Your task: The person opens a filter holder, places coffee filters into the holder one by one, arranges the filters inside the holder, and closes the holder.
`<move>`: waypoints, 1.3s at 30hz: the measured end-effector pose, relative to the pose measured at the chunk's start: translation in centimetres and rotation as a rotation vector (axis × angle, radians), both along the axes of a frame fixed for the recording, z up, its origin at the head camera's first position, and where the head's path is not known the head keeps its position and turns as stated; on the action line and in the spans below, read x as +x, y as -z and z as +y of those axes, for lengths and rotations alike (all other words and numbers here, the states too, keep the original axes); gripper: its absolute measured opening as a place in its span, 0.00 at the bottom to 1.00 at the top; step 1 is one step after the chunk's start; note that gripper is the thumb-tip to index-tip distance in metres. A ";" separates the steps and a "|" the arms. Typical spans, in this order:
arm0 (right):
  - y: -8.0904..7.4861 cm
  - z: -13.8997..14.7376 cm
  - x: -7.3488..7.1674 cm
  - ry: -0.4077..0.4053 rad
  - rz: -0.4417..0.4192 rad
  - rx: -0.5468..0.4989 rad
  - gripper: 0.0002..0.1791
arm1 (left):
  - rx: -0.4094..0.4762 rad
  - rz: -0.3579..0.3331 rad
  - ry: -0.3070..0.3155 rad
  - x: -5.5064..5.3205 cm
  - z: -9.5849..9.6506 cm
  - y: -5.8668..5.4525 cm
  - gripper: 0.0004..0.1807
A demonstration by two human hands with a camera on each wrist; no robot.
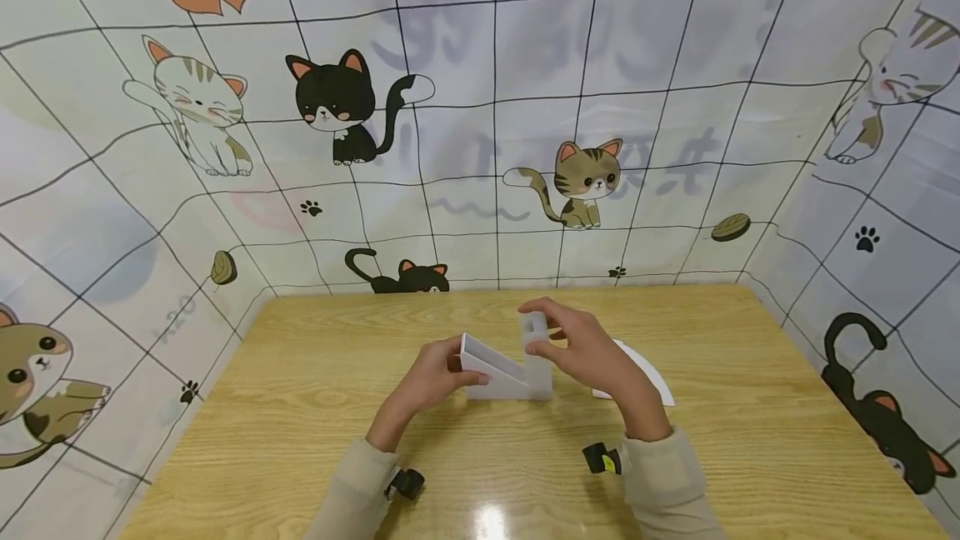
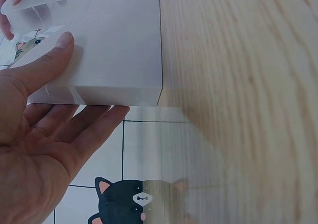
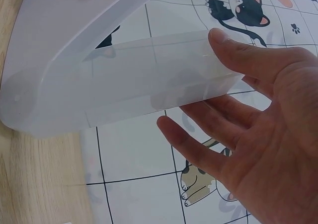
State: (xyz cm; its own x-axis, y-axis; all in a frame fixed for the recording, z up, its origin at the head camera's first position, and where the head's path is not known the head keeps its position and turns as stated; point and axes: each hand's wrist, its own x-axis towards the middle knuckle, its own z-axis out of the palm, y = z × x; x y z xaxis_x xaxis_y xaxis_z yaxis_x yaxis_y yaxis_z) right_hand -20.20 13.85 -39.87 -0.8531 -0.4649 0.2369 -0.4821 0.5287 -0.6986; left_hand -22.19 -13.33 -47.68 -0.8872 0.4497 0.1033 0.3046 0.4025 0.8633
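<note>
A white slant-topped box (image 1: 498,382), shaped like a magazine file, stands on the table with its tall end to the left. My left hand (image 1: 433,375) grips that tall end, the thumb (image 2: 52,60) on the near face and the fingers behind. At the low right end a translucent plastic container (image 3: 159,75) stands upright. My right hand (image 1: 585,348) holds it near the top between thumb (image 3: 238,55) and fingers. Its lower end overlaps the low end of the white box; I cannot tell whether it sits inside or against it.
A white sheet with a curved edge (image 1: 647,373) lies on the wooden table (image 1: 315,407), partly behind the right forearm. Cat-printed cloth (image 1: 465,132) hangs behind the table and along both sides.
</note>
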 end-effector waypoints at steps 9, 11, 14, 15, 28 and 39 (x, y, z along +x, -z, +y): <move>0.0 0.1 -0.1 -0.003 0.002 -0.002 0.27 | 0.007 -0.019 0.001 0.1 0.0 -0.1 0.20; 0.0 0.1 -0.1 -0.006 0.009 -0.003 0.27 | 0.007 -0.020 0.000 0.1 0.0 -0.1 0.20; 0.0 0.2 -0.1 -0.009 0.018 -0.002 0.28 | 0.009 -0.023 0.001 0.1 0.1 -0.1 0.20; 0.0 0.2 -0.1 -0.009 0.017 -0.002 0.28 | 0.010 -0.023 0.002 0.1 0.1 -0.2 0.20; 0.0 0.2 -0.1 -0.016 0.021 -0.001 0.27 | 0.011 -0.011 0.005 0.0 0.0 -0.2 0.19; 0.0 0.3 0.0 -0.013 0.011 -0.002 0.27 | 0.026 -0.022 0.009 0.1 0.0 0.1 0.19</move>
State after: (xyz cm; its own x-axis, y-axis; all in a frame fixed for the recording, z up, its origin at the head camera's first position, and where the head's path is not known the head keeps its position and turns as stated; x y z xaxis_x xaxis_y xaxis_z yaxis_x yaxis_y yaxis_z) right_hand -20.19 14.18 -39.92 -0.8443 -0.4753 0.2476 -0.4969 0.5209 -0.6941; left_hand -22.10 -13.33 -47.73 -0.8855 0.4547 0.0957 0.2887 0.3770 0.8801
